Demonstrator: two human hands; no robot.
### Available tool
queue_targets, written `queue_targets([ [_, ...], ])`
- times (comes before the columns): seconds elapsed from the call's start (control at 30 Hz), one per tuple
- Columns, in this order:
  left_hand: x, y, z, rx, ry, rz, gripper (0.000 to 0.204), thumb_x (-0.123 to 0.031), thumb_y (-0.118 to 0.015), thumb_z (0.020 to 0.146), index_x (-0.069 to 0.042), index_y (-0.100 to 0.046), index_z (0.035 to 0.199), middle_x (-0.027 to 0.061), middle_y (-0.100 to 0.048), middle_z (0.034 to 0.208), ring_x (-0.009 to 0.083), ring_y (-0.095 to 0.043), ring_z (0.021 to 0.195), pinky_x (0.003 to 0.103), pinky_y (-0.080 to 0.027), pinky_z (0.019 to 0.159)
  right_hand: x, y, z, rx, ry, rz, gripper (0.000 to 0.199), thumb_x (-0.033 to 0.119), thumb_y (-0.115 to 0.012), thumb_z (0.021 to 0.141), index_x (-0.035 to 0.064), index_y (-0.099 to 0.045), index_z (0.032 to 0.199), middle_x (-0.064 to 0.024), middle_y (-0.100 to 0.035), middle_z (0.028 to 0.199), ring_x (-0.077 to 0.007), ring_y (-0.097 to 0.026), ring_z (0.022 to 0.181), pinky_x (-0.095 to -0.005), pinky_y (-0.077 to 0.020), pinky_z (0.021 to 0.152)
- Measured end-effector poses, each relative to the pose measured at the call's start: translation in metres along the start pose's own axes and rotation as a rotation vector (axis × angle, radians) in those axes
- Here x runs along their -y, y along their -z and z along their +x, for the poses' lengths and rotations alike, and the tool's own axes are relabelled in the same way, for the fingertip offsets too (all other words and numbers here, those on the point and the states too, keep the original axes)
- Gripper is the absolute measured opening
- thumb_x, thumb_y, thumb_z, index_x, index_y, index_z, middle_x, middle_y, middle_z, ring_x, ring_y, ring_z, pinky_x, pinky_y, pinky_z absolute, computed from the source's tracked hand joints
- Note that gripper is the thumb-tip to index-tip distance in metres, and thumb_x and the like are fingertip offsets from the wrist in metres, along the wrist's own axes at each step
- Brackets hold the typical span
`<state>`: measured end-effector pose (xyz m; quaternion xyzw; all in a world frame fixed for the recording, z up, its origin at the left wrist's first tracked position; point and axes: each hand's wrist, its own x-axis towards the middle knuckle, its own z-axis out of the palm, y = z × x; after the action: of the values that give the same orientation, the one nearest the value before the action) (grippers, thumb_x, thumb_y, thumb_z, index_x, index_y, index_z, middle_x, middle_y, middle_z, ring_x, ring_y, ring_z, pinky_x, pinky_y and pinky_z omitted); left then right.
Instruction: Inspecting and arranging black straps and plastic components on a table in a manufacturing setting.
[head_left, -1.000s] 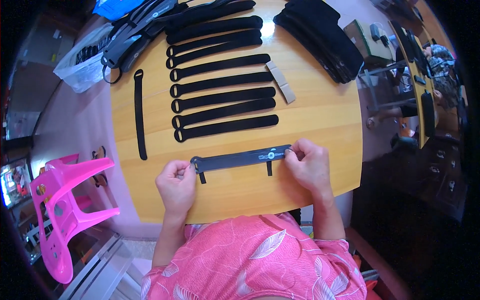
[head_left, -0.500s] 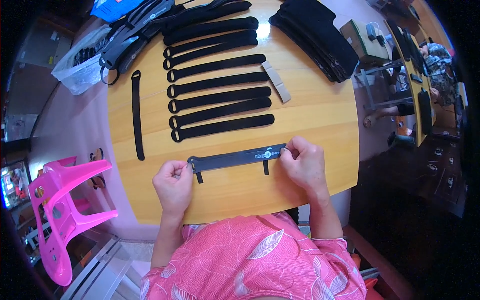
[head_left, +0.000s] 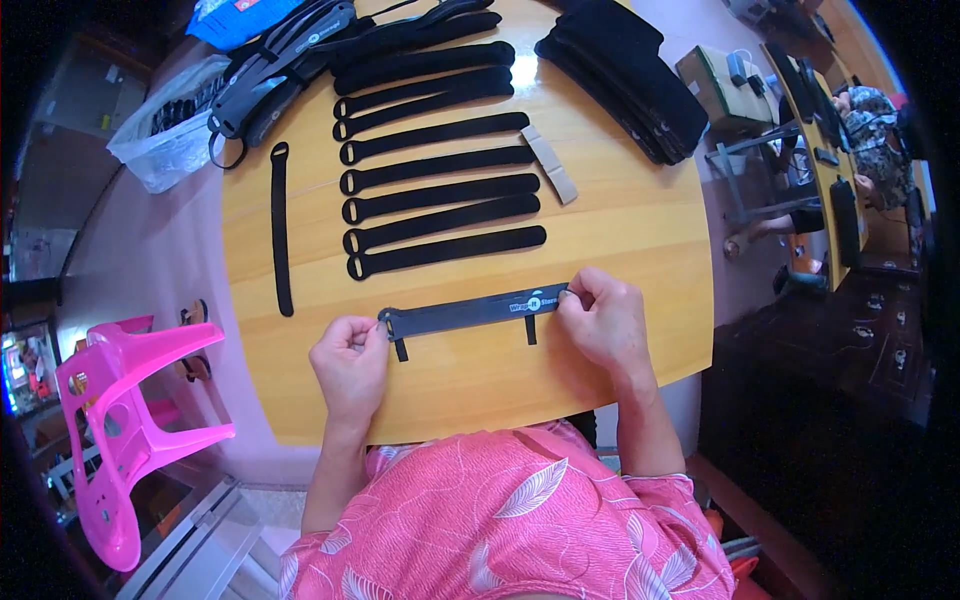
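Note:
A dark grey strap (head_left: pixel 455 314) with a slotted end and white print lies across the near part of the table. My left hand (head_left: pixel 352 362) pinches its slotted left end, and my right hand (head_left: pixel 607 315) pinches its right end. Two short black strips (head_left: pixel 531 331) stick out from under its near edge. Beyond it, several black straps (head_left: pixel 450 252) lie in a column, their slotted ends to the left. One more black strap (head_left: pixel 281 230) lies lengthwise at the left.
A stack of black pieces (head_left: pixel 620 80) sits at the far right, near a folded cardboard strip (head_left: pixel 550 165). Finished-looking grey straps (head_left: pixel 290 60) are heaped at the far left beside a clear plastic bag (head_left: pixel 165 145). A pink stool (head_left: pixel 120 430) stands left of the table (head_left: pixel 480 390).
Both hands keep their pinch on the grey strap, which hardly moves on the table. The whole view has shifted slightly.

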<state>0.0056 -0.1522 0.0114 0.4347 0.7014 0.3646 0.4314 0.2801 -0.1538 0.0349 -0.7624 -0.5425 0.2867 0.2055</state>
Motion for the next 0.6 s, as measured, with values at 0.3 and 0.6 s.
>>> queue_targets([
  [0.3,-0.0014,-0.0055,-0.0029,0.008,-0.1,0.047,0.004,-0.001,-0.068,0.083,0.001,-0.065,0.081,-0.0038,-0.059,0.067,0.0,-0.048,0.058,0.016,-0.038,0.051,-0.005,0.0039,-0.0003,-0.016,-0.023,0.065,0.011,0.01,-0.062,0.074,-0.0005,-0.064,0.072,-0.0185,-0.061,0.061,-0.0285,-0.063,0.056,-0.0372,-0.0493,0.055],
  [0.6,-0.0001,-0.0021,-0.0023,0.005,-0.118,0.07,0.003,0.001,-0.067,0.083,0.003,-0.064,0.082,-0.0025,-0.061,0.068,0.0008,-0.05,0.059,0.017,-0.04,0.052,-0.0054,0.0,0.0016,0.002,-0.026,0.086,0.012,0.008,-0.061,0.074,-0.0032,-0.064,0.071,-0.0175,-0.06,0.057,-0.0246,-0.062,0.052,-0.035,-0.0484,0.053],
])
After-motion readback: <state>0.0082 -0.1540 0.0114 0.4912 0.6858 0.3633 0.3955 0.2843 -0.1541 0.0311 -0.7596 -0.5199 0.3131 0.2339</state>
